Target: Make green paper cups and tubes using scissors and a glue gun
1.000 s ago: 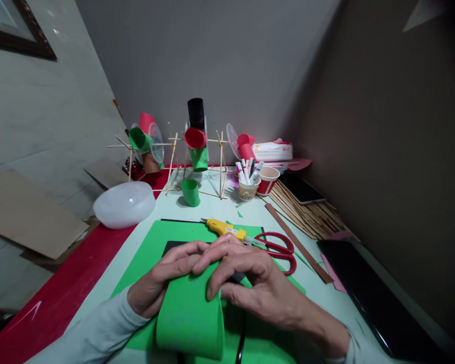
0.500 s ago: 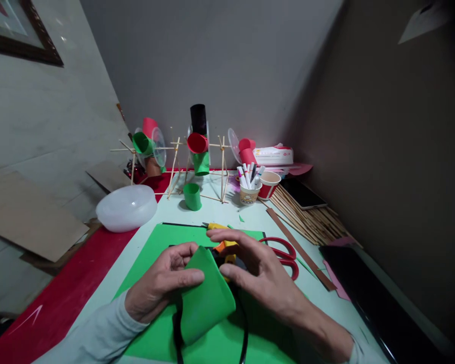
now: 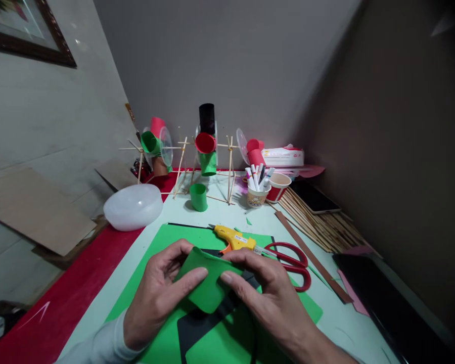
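Both hands hold a bent piece of green craft foam sheet [image 3: 208,290] above the work surface. My left hand [image 3: 163,293] pinches its left side, thumb on the near face. On the other side my right hand [image 3: 265,293] grips the right edge between thumb and fingers. Under them lie a large green sheet [image 3: 155,253] and black cut strips [image 3: 200,326]. Just beyond my right fingers rests a yellow glue gun [image 3: 235,237], nozzle pointing left. Red-handled scissors [image 3: 299,263] lie beside it, their blades partly hidden.
Stick frames [image 3: 184,167] carry coloured tubes and clear discs at the back. A green tube [image 3: 198,197] stands before them. A white bowl [image 3: 133,207] sits left. Right are a marker cup [image 3: 258,197], a red cup [image 3: 278,187], wooden sticks [image 3: 307,217] and a black panel [image 3: 382,303].
My right hand has closed onto the foam piece's right edge. The piece has turned and tilted between my hands, uncovering black strips below. The glue gun is now more visible, and the view has shifted slightly.
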Available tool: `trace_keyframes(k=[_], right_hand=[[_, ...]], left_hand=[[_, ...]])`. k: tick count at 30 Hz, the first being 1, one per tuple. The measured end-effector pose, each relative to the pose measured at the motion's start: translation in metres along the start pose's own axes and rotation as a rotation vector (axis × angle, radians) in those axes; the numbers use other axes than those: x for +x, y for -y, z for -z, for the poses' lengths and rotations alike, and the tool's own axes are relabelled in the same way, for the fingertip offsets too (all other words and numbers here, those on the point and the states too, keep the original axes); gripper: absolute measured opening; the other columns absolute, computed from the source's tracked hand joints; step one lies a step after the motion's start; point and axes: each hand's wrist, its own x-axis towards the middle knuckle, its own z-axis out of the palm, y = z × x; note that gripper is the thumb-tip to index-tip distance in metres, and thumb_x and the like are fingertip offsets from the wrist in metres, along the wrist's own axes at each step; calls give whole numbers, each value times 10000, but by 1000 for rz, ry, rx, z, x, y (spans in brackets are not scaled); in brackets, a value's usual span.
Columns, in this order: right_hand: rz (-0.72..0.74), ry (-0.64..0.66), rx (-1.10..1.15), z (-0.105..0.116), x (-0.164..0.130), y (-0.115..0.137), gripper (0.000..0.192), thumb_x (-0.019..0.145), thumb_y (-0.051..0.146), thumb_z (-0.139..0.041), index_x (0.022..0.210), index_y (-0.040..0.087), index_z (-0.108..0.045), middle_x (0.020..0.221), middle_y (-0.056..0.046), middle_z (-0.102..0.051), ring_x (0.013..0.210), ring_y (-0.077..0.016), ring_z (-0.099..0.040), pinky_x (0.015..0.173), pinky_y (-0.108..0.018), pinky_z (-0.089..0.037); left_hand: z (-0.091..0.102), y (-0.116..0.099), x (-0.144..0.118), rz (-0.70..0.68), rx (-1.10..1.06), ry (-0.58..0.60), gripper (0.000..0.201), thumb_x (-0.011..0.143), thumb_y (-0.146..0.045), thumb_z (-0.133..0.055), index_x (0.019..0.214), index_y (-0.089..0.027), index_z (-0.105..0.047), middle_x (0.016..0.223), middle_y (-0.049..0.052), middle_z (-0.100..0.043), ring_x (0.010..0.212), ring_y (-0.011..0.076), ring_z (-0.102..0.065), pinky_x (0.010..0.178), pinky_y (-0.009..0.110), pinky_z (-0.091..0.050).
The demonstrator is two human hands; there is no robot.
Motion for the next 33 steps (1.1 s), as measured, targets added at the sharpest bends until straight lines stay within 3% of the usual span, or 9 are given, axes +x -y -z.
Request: trace_keyframes(k=[4,7,12,17,24,28,30,33], right_hand=[[8,-18,-5,-1,1,-3,71,875,226,-664,897,203,-727,828,-10,-758,735,-168,-686,684,-264,-501],[-64,-6,30,-1,1,-3,106,857,246,-672,935,198,-726,884,-38,-779,789,-198,-710,669,-280,-513],[-174,34,88,-1,1,-4,219,851,312,-682,1044,210,-687,910,-51,-781,813,-224,-729,606,-285,-516],[-174,0,148,-3,0,-5,260,829,313,-720,1065,223,-659,962,-43,-784,928,-229,-731,691,-296,-534],[-133,-86,146,-4,2,-10,226,832,279,-749,1044,231,-688,877,-8,-793,822,-193,-750,783,-310,-526],[-159,-53,160,-7,2,-12,227,836,270,-745,1048,215,-686,885,-21,-792,825,-190,-754,713,-276,-546],[-167,-18,172,-4,4,-9,281,841,299,-744,1095,210,-663,935,-35,-792,872,-194,-754,702,-263,-558],[-131,-48,140,10,11,0,266,928,369,-643,1133,204,-608,1050,-57,-777,992,-178,-735,818,-262,-568]], left_hand=[[-2,-2,0,53,-25,31,204,785,-335,-786,871,-181,-684,813,7,-680,789,161,-620,695,196,-515],[-3,-3,1,69,-60,37,184,786,-319,-790,893,-190,-711,822,9,-699,808,169,-650,697,194,-530],[-6,-5,2,141,-114,-46,177,740,-307,-824,822,-176,-736,789,14,-717,752,165,-658,649,194,-549],[-5,-3,4,172,-151,-103,203,724,-300,-836,842,-167,-737,782,24,-727,711,166,-667,640,212,-565],[-3,-1,7,218,-199,-119,241,699,-295,-860,876,-184,-741,819,10,-742,704,158,-690,643,210,-586],[0,2,11,221,-130,-114,268,636,-311,-909,798,-183,-739,677,-33,-699,642,144,-694,557,162,-564],[1,2,14,228,-125,-158,307,583,-304,-936,796,-191,-746,626,-49,-682,615,138,-692,526,147,-552],[3,2,19,218,-126,-248,360,523,-278,-956,804,-190,-749,675,-40,-730,595,127,-679,523,145,-559]])
